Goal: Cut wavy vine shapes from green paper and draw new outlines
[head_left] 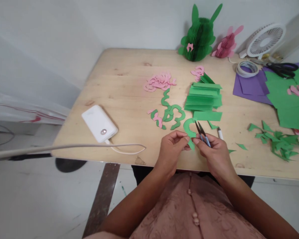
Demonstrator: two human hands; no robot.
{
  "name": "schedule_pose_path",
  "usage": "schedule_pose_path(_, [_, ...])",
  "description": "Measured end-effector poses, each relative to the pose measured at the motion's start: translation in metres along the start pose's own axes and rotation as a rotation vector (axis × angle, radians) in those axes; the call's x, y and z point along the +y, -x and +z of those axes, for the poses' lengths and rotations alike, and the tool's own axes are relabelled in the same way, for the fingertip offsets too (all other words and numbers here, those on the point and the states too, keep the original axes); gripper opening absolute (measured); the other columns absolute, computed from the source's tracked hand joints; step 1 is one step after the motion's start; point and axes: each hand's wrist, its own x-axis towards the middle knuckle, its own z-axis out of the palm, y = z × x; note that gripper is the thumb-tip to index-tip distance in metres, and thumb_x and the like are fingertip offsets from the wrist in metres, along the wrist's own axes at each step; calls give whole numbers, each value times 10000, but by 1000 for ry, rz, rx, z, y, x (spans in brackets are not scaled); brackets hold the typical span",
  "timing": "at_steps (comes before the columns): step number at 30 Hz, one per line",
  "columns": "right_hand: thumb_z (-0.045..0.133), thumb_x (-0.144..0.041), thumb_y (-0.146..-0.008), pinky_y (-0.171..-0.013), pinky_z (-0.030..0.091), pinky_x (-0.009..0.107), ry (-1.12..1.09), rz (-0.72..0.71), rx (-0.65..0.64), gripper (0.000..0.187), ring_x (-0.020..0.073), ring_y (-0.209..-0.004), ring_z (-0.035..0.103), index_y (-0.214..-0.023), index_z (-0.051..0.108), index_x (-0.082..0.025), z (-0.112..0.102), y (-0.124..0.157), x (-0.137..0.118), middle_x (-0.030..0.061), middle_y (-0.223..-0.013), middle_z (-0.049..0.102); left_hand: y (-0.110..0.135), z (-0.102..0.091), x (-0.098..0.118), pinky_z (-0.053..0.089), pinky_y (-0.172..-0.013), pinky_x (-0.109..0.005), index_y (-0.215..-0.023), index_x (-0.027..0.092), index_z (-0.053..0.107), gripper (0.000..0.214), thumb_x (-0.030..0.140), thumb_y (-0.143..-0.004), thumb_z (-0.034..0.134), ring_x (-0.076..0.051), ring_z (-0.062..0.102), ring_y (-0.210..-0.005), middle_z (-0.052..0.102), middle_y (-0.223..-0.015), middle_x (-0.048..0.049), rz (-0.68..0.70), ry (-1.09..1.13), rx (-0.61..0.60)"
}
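My left hand (174,148) pinches a curved green paper cutout (188,125) near the table's front edge. My right hand (213,149) is closed round the scissors (203,135), whose blades point up and away from me beside the cutout. The right thumb and fingertip also meet the paper's lower end. Just left of the hands lie wavy green cutouts (168,113) and a small pink and green piece (158,118). Beyond the hands, folded green paper strips (203,98) are stacked. A pen with a white barrel (220,133) lies by my right hand.
Pink cutouts (159,81) are piled mid-table. Green scraps (281,142) lie at right, near purple paper (250,85), a tape roll (247,69) and black-handled scissors (282,69). A green paper rabbit (200,38), pink one (225,44) and fan (266,40) stand behind. A corded power bank (99,122) lies left.
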Motion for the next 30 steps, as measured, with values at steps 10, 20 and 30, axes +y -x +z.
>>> schedule_pose_path(10, [772, -260, -589, -450, 301, 210, -41, -5, 19, 138, 80, -482, 391, -655, 682, -179, 6, 0, 1, -53, -547, 526, 2, 2, -2, 491, -603, -208, -624, 153, 643, 118, 243, -642, 718, -79, 539, -590, 586, -617, 32, 96, -56, 28])
schedule_pose_path(20, [702, -238, -630, -429, 239, 217, 41, -55, -2, 121, 72, -459, 307, -611, 601, -175, 8, 3, -6, -67, -501, 412, 3, 2, -1, 454, -594, -208, -608, 158, 636, 86, 209, -654, 687, -86, 532, -582, 589, -596, 32, 130, -118, 25])
schedule_pose_path(30, [732, -215, -600, -451, 240, 217, -34, -14, -14, 127, 74, -467, 317, -614, 611, -181, 8, 2, -4, -71, -508, 431, 1, 1, -2, 426, -590, -204, -587, 156, 624, 104, 211, -645, 690, -87, 515, -579, 579, -582, 32, 132, -125, 35])
